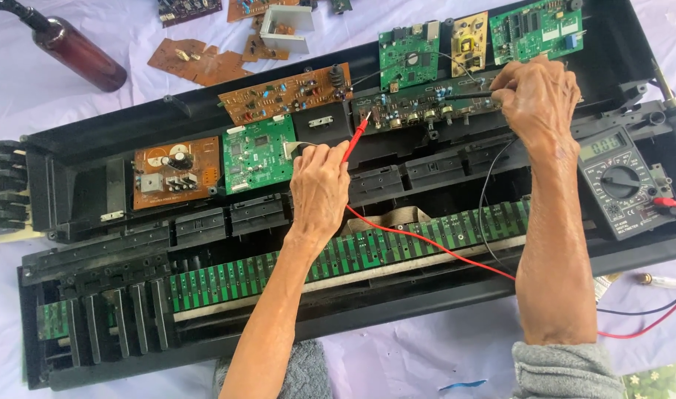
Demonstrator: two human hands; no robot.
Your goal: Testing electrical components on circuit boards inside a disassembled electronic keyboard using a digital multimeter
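- A long green key-contact board [397, 247] lay nearest the camera, beneath both forearms, inside an opened black keyboard case [79, 140].
- The left hand [319, 185] pinched a red probe [356, 138], its tip pointing up toward a dark circuit board [419, 111].
- The right hand [537, 92] pinched a black probe [463, 96] onto that board.
- A multimeter [619, 181] sat just right of the right wrist.
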